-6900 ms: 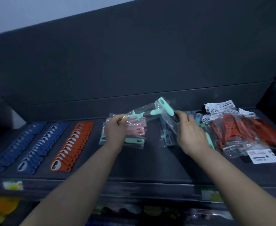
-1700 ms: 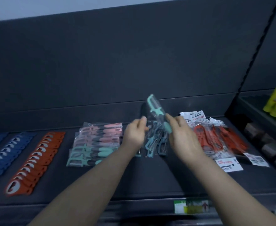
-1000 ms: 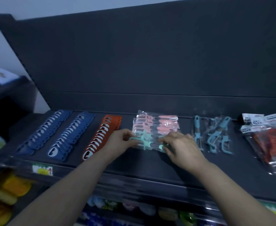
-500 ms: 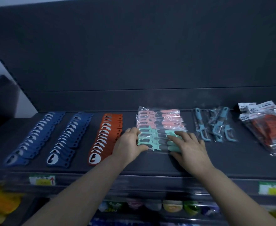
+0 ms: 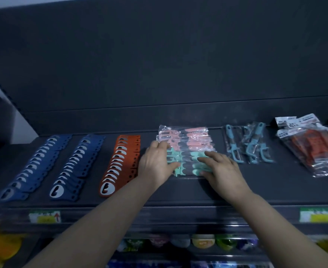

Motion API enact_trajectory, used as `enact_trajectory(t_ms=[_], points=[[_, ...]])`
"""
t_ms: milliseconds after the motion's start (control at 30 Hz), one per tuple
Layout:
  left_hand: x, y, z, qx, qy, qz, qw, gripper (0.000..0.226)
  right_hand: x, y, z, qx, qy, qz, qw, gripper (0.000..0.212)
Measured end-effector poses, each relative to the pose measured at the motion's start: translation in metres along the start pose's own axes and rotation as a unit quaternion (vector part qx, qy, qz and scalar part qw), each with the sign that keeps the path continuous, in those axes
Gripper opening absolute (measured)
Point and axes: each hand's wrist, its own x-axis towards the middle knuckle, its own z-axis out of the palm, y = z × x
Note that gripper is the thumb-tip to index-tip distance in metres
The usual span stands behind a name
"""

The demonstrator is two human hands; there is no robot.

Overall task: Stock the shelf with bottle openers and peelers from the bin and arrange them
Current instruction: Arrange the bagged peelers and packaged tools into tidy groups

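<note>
A row of bagged peelers (image 5: 190,144), pink at the back and mint green at the front, lies in the middle of the dark shelf (image 5: 178,192). My left hand (image 5: 155,165) rests against the row's left edge, fingers laid on the bags and thumb along the front. My right hand (image 5: 221,171) lies flat on the front mint peelers, fingers straight. Left of them run two lines of blue bottle openers (image 5: 37,163) and one of orange openers (image 5: 120,163).
Teal-handled peelers in clear bags (image 5: 248,146) lie right of the row, and bagged orange openers with white labels (image 5: 312,147) sit far right. Price tags (image 5: 44,217) line the shelf's front rail. Colourful goods fill the shelf below (image 5: 198,241).
Both hands left the teal peelers at the right and came onto the pink and mint row. Over the last half second they stay there, shifting only slightly.
</note>
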Motion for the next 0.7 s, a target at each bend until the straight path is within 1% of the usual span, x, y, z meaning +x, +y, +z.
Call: enact_trajectory(t_ms=[133,200,267,333,400,500,600,700], points=[[0.017,0.043,0.008,-0.024,-0.033,0.028,0.999,0.034,-0.003,0.034,-0.019,-0.015,0.062,0.038,0.997,0.032],[0.025,0.072,0.016,-0.026,-0.045,0.041,0.998,0.02,-0.004,0.059,-0.032,-0.035,0.073,0.068,0.994,0.034],[0.032,0.101,0.026,-0.01,-0.048,0.055,0.997,0.014,-0.004,0.085,-0.045,-0.06,0.072,0.104,0.99,0.04],[0.039,0.127,0.037,0.03,-0.053,0.064,0.996,0.017,-0.001,0.11,-0.056,-0.083,0.063,0.12,0.987,0.044],[0.048,0.149,0.05,0.095,-0.066,0.066,0.991,0.026,0.006,0.133,-0.067,-0.103,0.051,0.115,0.987,0.047],[0.061,0.173,0.068,0.16,-0.114,0.038,0.98,0.042,0.021,0.158,-0.079,-0.111,0.027,0.093,0.989,0.052],[0.067,0.184,0.08,0.181,-0.134,0.005,0.974,0.051,0.037,0.173,-0.081,-0.114,-0.005,0.056,0.992,0.06],[0.072,0.188,0.087,0.163,-0.134,-0.02,0.977,0.045,0.053,0.183,-0.082,-0.122,-0.038,0.008,0.992,0.064]])
